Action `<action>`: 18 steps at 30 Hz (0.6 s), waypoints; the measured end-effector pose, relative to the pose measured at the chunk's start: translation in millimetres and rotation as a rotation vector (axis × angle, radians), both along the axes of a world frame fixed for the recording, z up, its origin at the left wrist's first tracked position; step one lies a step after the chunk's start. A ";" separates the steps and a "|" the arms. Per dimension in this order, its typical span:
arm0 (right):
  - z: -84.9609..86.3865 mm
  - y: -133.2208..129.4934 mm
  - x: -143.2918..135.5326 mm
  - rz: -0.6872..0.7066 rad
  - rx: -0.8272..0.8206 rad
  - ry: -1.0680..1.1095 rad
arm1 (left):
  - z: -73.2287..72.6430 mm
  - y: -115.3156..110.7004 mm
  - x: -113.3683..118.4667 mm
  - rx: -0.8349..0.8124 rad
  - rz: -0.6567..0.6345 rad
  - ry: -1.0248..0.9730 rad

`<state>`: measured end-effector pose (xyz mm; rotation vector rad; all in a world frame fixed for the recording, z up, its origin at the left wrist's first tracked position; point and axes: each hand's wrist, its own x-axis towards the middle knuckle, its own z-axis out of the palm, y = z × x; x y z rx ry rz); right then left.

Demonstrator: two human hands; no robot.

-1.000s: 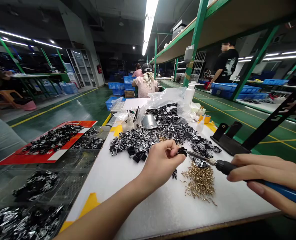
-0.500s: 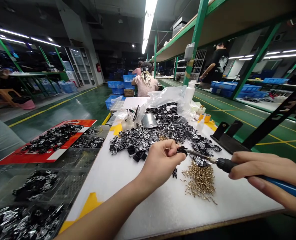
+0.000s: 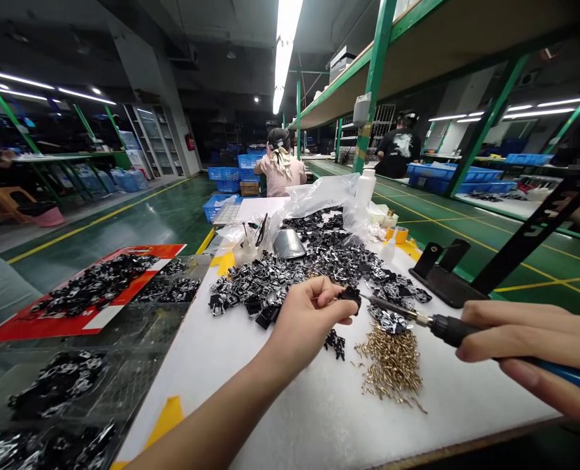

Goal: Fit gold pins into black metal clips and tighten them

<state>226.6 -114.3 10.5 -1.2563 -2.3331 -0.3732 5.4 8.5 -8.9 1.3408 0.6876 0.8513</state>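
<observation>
My left hand pinches a small black part above the white table. From the right, my right hand grips a blue and black screwdriver-like tool, its thin metal tip pointing at the part; whether they touch is too small to tell. Beneath the tool lies a pile of small brass-coloured pieces. A few black parts lie just below my left hand. Behind it spreads a large heap of black and silver parts.
A black metal stand is at the table's right. A white bottle, plastic bag and orange tape roll stand at the back. On the left, trays and a red sheet hold more parts. People sit farther off.
The view has shifted slightly. The black part now shows turned more broadly in my left fingers, with the tool still pointed at it. The person in black at the back right appears lower.
</observation>
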 end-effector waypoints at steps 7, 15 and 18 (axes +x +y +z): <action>-3.2 0.7 -1.7 -0.017 -0.033 0.031 | 1.5 -0.2 -0.1 -0.013 0.005 0.006; -0.3 3.1 -1.3 -0.033 -0.055 0.075 | -1.0 1.5 -0.9 -0.043 -0.026 -0.008; 3.1 7.1 -0.9 0.008 -0.092 0.112 | -2.5 3.3 -0.6 -0.063 -0.030 -0.031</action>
